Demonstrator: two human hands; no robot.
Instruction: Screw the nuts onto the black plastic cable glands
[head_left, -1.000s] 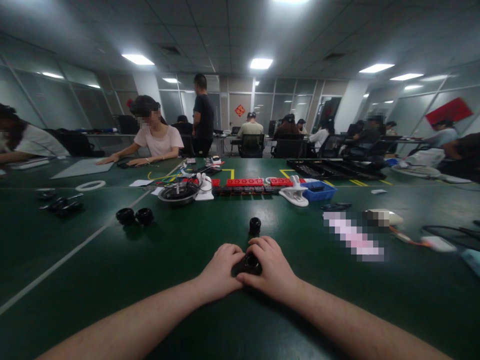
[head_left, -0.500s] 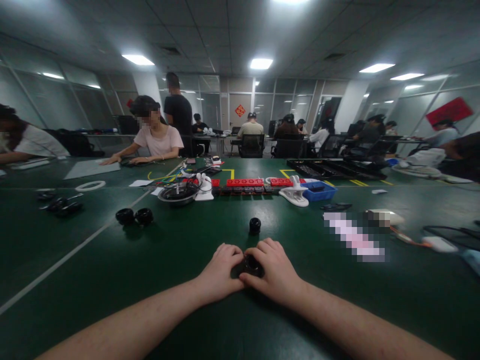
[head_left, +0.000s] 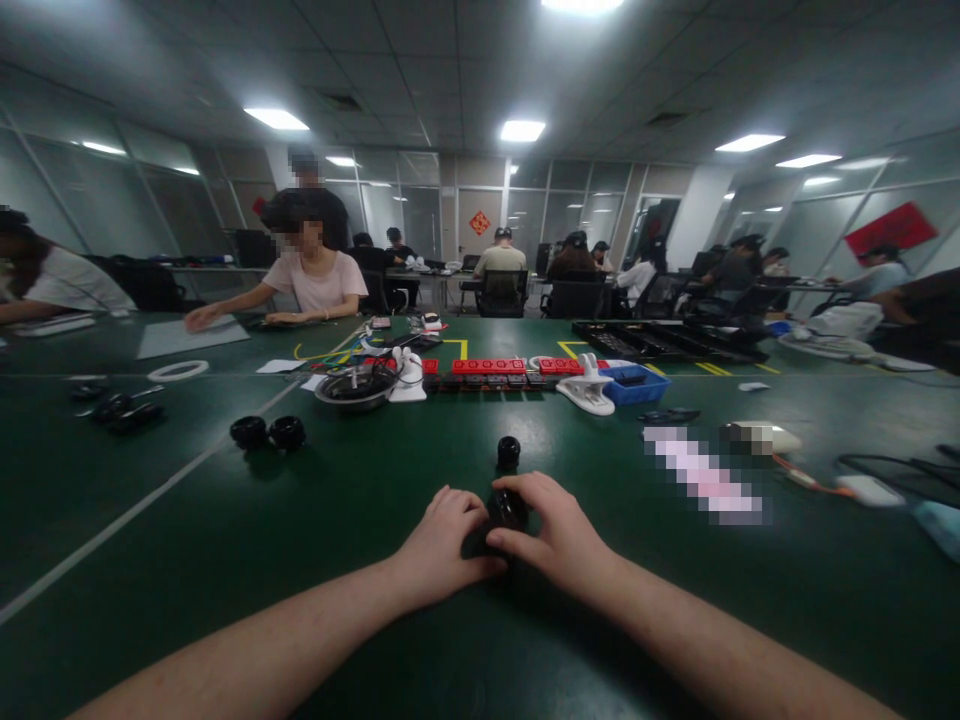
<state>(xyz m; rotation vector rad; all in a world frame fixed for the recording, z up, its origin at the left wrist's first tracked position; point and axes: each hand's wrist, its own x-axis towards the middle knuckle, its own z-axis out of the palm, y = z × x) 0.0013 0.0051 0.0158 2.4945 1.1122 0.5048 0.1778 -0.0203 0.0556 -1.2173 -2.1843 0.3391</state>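
Both hands' grip, left [head_left: 448,538] and right [head_left: 553,528], surrounds a black part [head_left: 508,508]; no label is legible.

The left hand [head_left: 442,540] and right hand [head_left: 559,530] are bare, with rounded knuckles and smooth backs. The wrists are bare too, slimmer than the left forearm [head_left: 262,640] and right forearm [head_left: 720,630], which widen gradually toward the elbows. Both forearms are uncovered as far as they show. Fingernail detail is too small to tell.
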